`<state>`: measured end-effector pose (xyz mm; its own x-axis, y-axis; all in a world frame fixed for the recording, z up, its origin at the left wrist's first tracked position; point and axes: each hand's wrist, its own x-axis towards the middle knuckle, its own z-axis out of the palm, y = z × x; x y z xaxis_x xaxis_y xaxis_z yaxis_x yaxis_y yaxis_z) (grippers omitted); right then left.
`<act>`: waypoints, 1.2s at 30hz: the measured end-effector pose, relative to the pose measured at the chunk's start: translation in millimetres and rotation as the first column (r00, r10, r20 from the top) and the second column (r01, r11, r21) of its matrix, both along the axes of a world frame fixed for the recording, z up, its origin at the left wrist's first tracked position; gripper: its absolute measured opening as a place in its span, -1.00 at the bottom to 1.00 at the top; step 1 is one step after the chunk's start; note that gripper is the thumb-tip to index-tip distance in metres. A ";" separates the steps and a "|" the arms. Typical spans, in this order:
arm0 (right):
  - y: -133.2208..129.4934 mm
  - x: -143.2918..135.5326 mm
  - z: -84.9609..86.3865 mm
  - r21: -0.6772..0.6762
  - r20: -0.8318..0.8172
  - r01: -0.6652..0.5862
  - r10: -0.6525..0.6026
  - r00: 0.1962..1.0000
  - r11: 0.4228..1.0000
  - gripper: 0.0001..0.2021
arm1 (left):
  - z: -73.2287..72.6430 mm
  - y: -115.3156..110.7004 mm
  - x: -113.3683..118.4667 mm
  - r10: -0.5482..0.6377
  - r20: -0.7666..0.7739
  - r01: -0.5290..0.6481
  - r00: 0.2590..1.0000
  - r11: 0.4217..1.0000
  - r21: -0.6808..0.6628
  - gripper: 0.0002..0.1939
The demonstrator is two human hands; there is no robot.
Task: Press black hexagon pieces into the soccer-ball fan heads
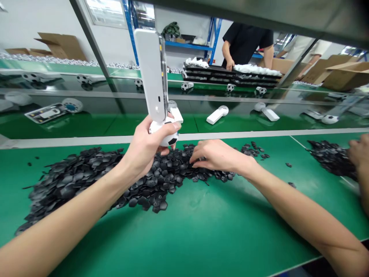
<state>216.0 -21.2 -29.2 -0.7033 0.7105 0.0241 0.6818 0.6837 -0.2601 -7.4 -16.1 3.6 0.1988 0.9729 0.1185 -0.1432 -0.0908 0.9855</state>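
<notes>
My left hand (pixel 148 144) grips a white device (pixel 151 73) by its round end, which is patterned like a football in black and white. Its long flat panel points upward, and small yellow parts show along its open side edge. My right hand (pixel 215 156) is over a heap of small black plastic pieces (pixel 72 179), fingers curled together at its right part. Whatever lies between those fingertips is hidden. The pieces are thin and angular, many five-sided, and spread leftward across the green work surface (pixel 198 231).
Beyond a pale rail, similar white devices (pixel 217 114) lie on a green belt; an opened one (pixel 53 111) is at left. A co-worker's hand (pixel 360 152) is by another black heap (pixel 331 157) at right. Behind, a person in black handles stacked black trays (pixel 207 73). A metal beam crosses overhead.
</notes>
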 end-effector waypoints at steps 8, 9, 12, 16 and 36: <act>4.3 -7.6 -14.7 0.038 0.037 -0.009 0.007 0.999 0.999 -0.84 | 1.4 -0.4 -0.4 0.001 0.024 -0.001 1.000 1.000 -0.003 -0.59; 4.5 -8.0 -14.1 0.043 0.026 0.008 -0.010 1.000 0.999 -0.83 | 1.3 -0.1 -0.7 0.002 0.026 -0.002 1.000 1.000 -0.008 -0.59; -1.6 -7.2 -3.3 0.028 -0.015 0.038 -0.038 0.999 0.999 -0.84 | 0.7 0.2 -1.6 0.002 0.020 -0.002 1.000 1.000 -0.011 -0.60; -30.7 -10.4 19.0 -0.092 0.063 -0.011 0.017 0.998 0.996 -0.85 | -0.4 1.1 -1.5 0.000 0.027 0.000 1.000 1.000 0.018 -0.63; -46.4 -31.4 12.9 -0.662 -0.695 -0.178 -0.507 0.510 0.728 -0.68 | -9.3 -0.7 0.5 -0.034 0.024 0.030 0.999 0.990 0.139 -0.57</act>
<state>184.7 -67.6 -16.3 -0.4646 0.8852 0.0255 0.0069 0.0324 -0.9995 -6.9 -16.8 -5.7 0.2246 0.9398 0.2574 -0.1735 -0.2213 0.9596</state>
